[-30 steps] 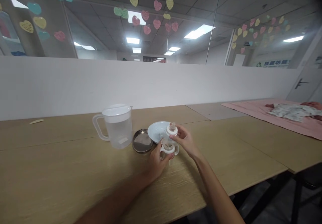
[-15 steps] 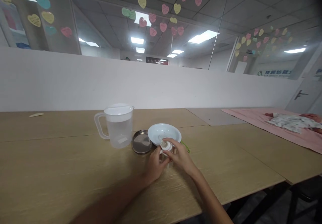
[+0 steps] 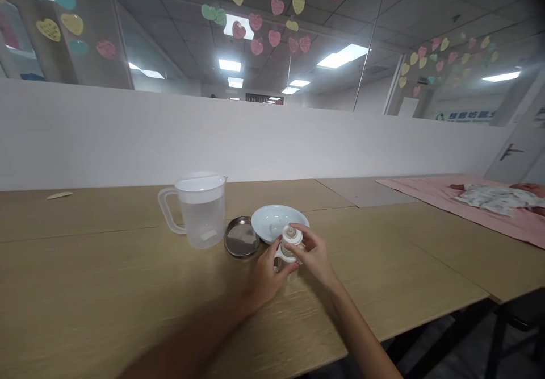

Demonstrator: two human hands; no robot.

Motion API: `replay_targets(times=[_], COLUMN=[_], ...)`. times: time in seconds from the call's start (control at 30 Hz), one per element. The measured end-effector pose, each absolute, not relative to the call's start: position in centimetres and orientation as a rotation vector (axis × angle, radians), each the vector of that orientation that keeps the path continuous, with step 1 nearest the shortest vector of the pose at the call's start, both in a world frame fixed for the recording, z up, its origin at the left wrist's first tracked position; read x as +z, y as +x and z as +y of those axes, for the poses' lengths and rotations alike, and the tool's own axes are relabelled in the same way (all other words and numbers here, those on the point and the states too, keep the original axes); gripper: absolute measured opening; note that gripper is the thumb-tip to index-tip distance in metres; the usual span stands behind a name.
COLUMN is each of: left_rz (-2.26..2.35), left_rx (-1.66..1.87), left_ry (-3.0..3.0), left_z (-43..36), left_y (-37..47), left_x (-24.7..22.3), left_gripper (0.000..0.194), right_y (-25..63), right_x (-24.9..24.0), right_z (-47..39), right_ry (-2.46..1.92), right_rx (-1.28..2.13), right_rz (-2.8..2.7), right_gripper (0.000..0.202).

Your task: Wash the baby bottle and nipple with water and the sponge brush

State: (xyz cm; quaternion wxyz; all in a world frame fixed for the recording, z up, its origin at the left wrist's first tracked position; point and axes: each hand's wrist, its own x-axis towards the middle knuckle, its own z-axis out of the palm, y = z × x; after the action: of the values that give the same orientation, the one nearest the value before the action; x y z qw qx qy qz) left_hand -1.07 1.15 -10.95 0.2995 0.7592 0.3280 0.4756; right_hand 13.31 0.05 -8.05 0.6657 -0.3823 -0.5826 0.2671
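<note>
My left hand (image 3: 269,274) is closed round a small clear bottle (image 3: 288,254) with a white neck ring and handles, in front of a white bowl (image 3: 266,220). The fingers of my right hand (image 3: 315,257) pinch a white collar with a clear nipple (image 3: 292,233) just above the bottle's mouth; whether the two touch is hard to tell. Something small and clear lies in the bowl. Left of the bowl is a round metal dish (image 3: 242,238). A clear lidded pitcher (image 3: 203,214) with a handle stands further left.
A pink cloth (image 3: 409,188) with a doll in patterned clothes (image 3: 496,198) lies on the right of the wooden table (image 3: 128,288). A flat pale piece (image 3: 59,195) is at the far left. A white wall (image 3: 238,140) borders the table's back.
Both hands have shifted slightly right. The nipple collar, tilted toward the bowl before, now faces up over the bottle. The green item beside the bowl is no longer visible.
</note>
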Motion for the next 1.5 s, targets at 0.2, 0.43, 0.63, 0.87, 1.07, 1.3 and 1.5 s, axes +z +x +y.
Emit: replay_targets(times=[0.2, 0.43, 0.63, 0.87, 1.07, 1.3, 1.5], left_rz=[0.926, 0.919, 0.916, 0.938, 0.955, 0.988, 0.962], left_rx=[1.243, 1.253, 1.26, 1.213, 1.226, 1.187, 1.231], left_ry=[2.028, 1.986, 1.975, 1.94, 1.945, 1.939, 1.966], left_z=[1.3, 1.2, 1.2, 1.5, 1.3, 0.8, 0.9], left_y=[-1.2, -1.2, -1.3, -1.2, -1.0, -0.9, -0.9], left_x=[-11.1, -10.9, -10.9, -11.3, -10.9, -10.1, -10.3], left_gripper=[0.063, 0.063, 0.061, 0.063, 0.062, 0.059, 0.057], right_y=[13.0, 13.3, 13.7, 15.0, 16.4, 16.6, 16.1], right_x=[-5.9, -0.5, -2.0, -6.6, -7.8, -8.7, -9.2], right_z=[-0.9, -1.0, 3.9, 8.0, 8.8, 8.9, 8.9], right_ry=[-0.795, -0.661, -0.681, -0.79, -0.974, -1.054, -1.149], right_rx=[0.455, 0.406, 0.71, 0.754, 0.626, 0.421, 0.447], right_rz=[-1.112, -1.044, -0.959, -0.756, -0.87, -1.06, -1.334], right_gripper=[0.045, 0.053, 0.064, 0.065, 0.061, 0.048, 0.045])
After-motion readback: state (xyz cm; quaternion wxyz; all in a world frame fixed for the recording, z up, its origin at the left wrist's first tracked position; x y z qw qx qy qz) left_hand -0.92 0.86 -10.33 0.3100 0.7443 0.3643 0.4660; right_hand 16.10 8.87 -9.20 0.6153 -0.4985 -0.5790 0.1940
